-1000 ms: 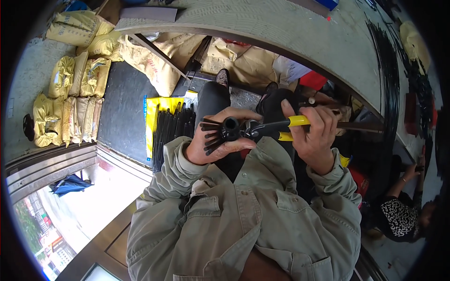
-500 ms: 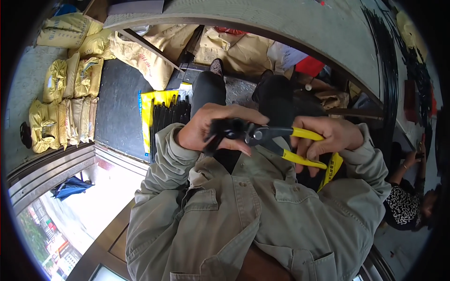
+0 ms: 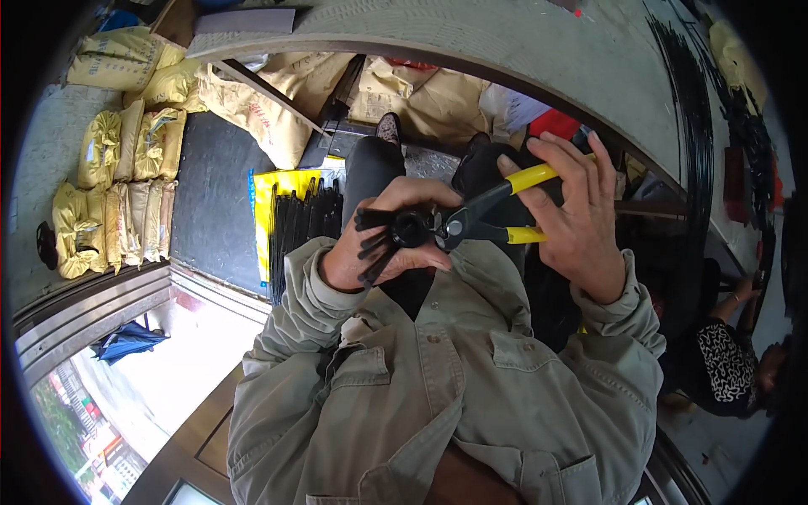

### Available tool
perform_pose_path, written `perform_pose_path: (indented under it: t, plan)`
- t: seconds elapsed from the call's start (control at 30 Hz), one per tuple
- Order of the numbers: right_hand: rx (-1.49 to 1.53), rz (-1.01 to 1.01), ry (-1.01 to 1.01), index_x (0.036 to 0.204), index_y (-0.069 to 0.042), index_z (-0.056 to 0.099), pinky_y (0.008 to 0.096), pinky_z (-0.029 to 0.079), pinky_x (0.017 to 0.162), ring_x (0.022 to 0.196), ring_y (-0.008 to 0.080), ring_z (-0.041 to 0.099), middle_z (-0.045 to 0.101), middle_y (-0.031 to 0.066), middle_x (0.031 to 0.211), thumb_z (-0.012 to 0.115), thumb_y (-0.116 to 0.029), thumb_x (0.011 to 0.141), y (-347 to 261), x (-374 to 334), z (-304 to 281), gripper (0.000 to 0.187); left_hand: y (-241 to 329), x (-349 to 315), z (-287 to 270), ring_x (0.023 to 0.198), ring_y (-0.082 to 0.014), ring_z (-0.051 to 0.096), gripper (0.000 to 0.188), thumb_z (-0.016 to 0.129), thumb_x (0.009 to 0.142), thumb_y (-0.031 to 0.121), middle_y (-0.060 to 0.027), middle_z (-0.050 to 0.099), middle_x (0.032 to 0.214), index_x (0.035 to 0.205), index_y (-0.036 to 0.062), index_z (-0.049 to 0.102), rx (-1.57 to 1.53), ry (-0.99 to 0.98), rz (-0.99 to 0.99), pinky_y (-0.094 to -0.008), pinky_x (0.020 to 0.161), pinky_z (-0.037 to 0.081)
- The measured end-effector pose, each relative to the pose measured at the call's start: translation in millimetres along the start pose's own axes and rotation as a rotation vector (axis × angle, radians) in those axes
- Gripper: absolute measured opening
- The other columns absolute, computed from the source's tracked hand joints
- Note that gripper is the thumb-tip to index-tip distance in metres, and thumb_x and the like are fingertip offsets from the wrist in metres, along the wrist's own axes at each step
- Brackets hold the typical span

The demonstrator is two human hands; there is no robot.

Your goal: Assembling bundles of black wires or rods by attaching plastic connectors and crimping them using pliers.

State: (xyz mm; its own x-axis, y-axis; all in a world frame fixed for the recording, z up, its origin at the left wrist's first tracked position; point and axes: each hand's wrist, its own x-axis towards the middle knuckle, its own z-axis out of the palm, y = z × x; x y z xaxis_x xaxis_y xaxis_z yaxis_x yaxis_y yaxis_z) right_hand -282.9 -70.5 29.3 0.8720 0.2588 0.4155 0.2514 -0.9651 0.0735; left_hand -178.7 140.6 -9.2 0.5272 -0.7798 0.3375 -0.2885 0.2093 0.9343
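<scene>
My left hand is closed round a black piece with a round, hollow-looking end and several thin black prongs fanning out to the left. My right hand holds a pair of cutting pliers with black jaws and yellow handles. The handles are spread wide, with the fingers stretched along the upper one and the palm against the lower. The plier head touches or nearly touches the black piece. Their exact contact is hidden by the left fingers.
A bundle of black rods lies on a yellow bag beside my left leg. Full sacks stand on the left. A grey tabletop crosses ahead, with long black strips on it. Another person sits at the far right.
My right hand has risen and opened the plier handles wider. The black piece in my left hand has turned so its round end and prongs show.
</scene>
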Motion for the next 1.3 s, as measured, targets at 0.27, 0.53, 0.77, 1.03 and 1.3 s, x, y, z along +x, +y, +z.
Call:
perform_pose_path:
  t: [0.27, 0.53, 0.77, 1.03, 1.3]
  plan:
    - [0.210, 0.084, -0.032, 0.092, -0.004, 0.059, 0.0412, 0.043, 0.073, 0.085, 0.0296, 0.052, 0.049, 0.0135, 0.097, 0.061, -0.010, 0.070, -11.0, -10.4, 13.3, 0.023, -0.9, -2.5, -1.3, 0.086, -0.0168, 0.054, 0.047, 0.076, 0.068, 0.020, -0.0079, 0.054, 0.098, 0.105, 0.0004, 0.054, -0.117, 0.050, -0.096, -0.0278, 0.074, 0.042]
    - [0.501, 0.106, 0.068, 0.089, -0.001, 0.058, 0.0363, 0.045, 0.063, 0.074, 0.0304, 0.054, 0.050, 0.0152, 0.090, 0.064, -0.012, 0.071, -19.2, -12.5, 49.4, 0.022, -2.0, -2.8, 4.4, 0.084, -0.0159, 0.053, 0.043, 0.075, 0.070, 0.017, -0.0071, 0.054, 0.097, 0.104, -0.0003, 0.054, 0.008, 0.130, -0.011, -0.0265, 0.074, 0.041]
    - [0.911, 0.259, 0.194, 0.085, 0.000, 0.058, 0.0354, 0.045, 0.058, 0.068, 0.0301, 0.056, 0.054, 0.0160, 0.088, 0.064, -0.009, 0.071, -42.0, -16.9, 88.9, 0.017, -10.5, -13.1, -4.1, 0.085, -0.0154, 0.053, 0.064, 0.075, 0.069, 0.011, -0.0098, 0.055, 0.097, 0.122, 0.0012, 0.040, -0.268, 0.152, -0.125, -0.0268, 0.074, 0.042]
    - [0.422, 0.071, 0.293, 0.091, 0.000, 0.058, 0.0292, 0.047, 0.063, 0.081, 0.0275, 0.057, 0.054, 0.0150, 0.100, 0.068, -0.004, 0.069, -24.2, 27.0, 47.8, 0.025, -7.7, -12.2, -20.9, 0.094, -0.0225, 0.059, 0.079, 0.058, 0.076, -0.004, -0.0125, 0.058, 0.096, 0.136, 0.0064, 0.009, 0.028, 0.045, -0.024, -0.0321, 0.083, 0.044]
    - [1.346, 0.381, 0.331, 0.088, -0.001, 0.059, 0.0252, 0.044, 0.069, 0.084, 0.0212, 0.056, 0.054, 0.0141, 0.100, 0.078, -0.008, 0.059, -68.7, 37.3, 64.3, 0.035, -1.5, -11.6, -3.8, 0.093, -0.0238, 0.060, 0.080, 0.057, 0.080, 0.002, -0.0159, 0.059, 0.092, 0.137, 0.0054, 0.002, -0.035, 0.183, -0.101, -0.0319, 0.082, 0.045]
